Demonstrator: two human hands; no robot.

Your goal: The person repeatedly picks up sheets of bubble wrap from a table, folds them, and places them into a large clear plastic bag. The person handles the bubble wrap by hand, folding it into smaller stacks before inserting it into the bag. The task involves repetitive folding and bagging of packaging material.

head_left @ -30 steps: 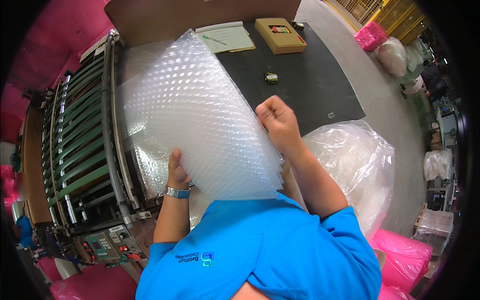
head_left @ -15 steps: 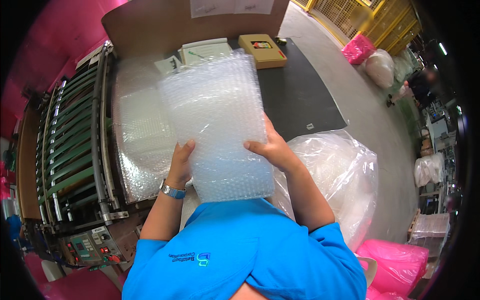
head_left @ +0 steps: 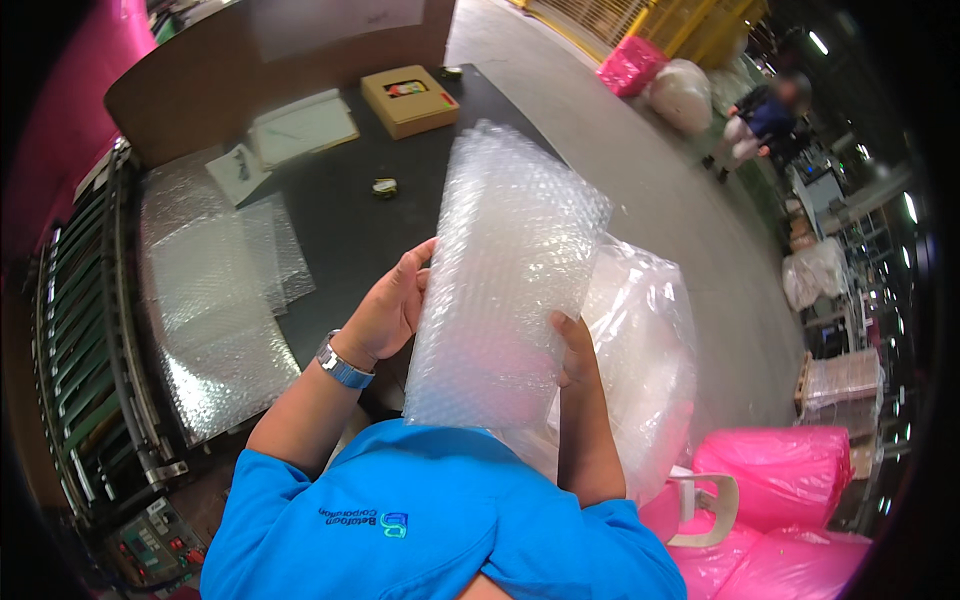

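Bubble wrap (head_left: 505, 290) spans the space between my hands, its lower end just in front of my blue shirt (head_left: 450, 480). My right hand (head_left: 576, 352) grips its right edge, thumb laid over the front; my left hand (head_left: 392, 305) meets the left edge, fingers partly bent, though I cannot tell whether they pinch it. To the left, bubble sheets (head_left: 215, 290) lie on the dark table (head_left: 335, 225), with a brown box (head_left: 420, 121) and tape measure (head_left: 384, 188). Beside my right arm bulges a clear plastic bag (head_left: 645, 345), near pink bundles (head_left: 770, 465).
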